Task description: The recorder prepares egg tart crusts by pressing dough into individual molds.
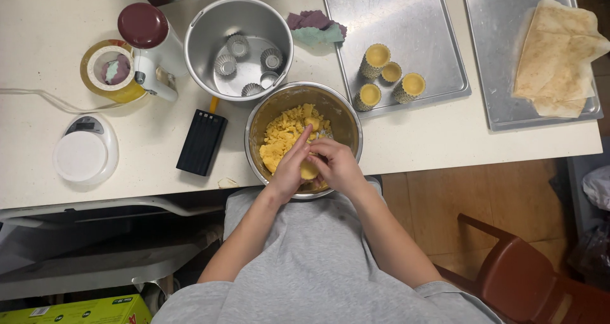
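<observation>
Two hands met over the near rim of the steel mixing bowl (304, 140): the left hand (290, 165) and the right hand (337, 166) were cupped closed around one small lump of yellow dough (309, 170), pressing it between palms and fingers. The rest of the crumbly dough (286, 136) lay heaped in the bowl, which overhung the front edge of the white surface (406, 143) slightly. A hard downward press there could probably tip the bowl toward the lap. Crumbs might also drop past the rim onto the grey shirt. Beyond, four filled tart moulds (386, 77) sat on a baking tray (394, 19), well apart from the empty moulds (248, 60) in the tall steel pot (210, 28). A black flat case (201, 141) lay just beside the bowl and could catch stray dough.
</observation>
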